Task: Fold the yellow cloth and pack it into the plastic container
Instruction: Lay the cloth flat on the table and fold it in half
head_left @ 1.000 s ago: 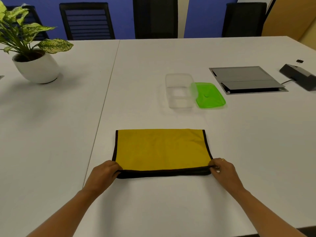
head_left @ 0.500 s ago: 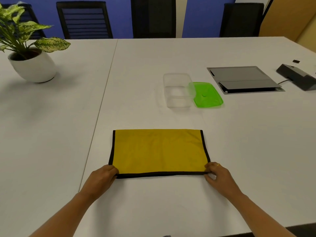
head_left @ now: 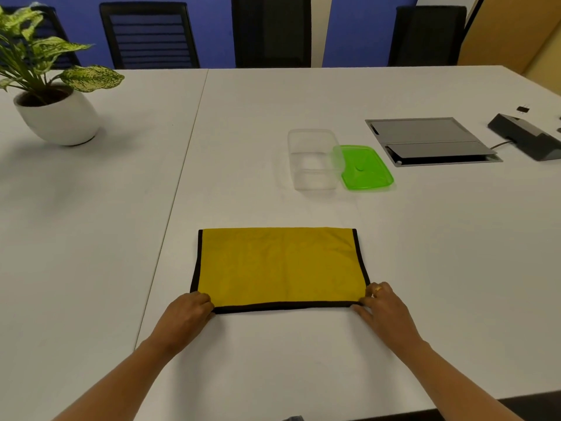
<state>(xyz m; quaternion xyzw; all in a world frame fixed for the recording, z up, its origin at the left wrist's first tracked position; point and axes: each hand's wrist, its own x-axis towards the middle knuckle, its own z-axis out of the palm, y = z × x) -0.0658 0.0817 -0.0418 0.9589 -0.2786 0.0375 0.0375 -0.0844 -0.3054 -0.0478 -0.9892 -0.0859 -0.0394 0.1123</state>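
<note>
Left fingers (head_left: pixel 206 300) are curled over the near-left corner of the yellow cloth (head_left: pixel 279 265), and the left hand (head_left: pixel 188 314) appears to pinch that corner. Right fingers (head_left: pixel 372 291) are bent onto the near-right corner, and the right hand (head_left: pixel 381 305) grips there in the same way; the thumbs are hidden, so the pinch is inferred. The cloth stretches away from both sets of fingers toward the far side of the surface (head_left: pixel 273 360). Its long axis runs left to right, from one hand to the other, and each hand is equally close to its own corner. Judgement: the next fold probably carries one short end across to the other, so either hand could lead. The cloth is a flat yellow rectangle. Black trim runs along the near edge and both short sides, with none visible along the far edge, which suggests that edge is a fold. It shows faint creases and no bunching. The clear plastic container (head_left: pixel 312 159) stands open well beyond the far edge, slightly to the right and nearer the right hand. Its green lid (head_left: pixel 365 167) lies just beside it. The cloth looks too wide to go in yet.
</note>
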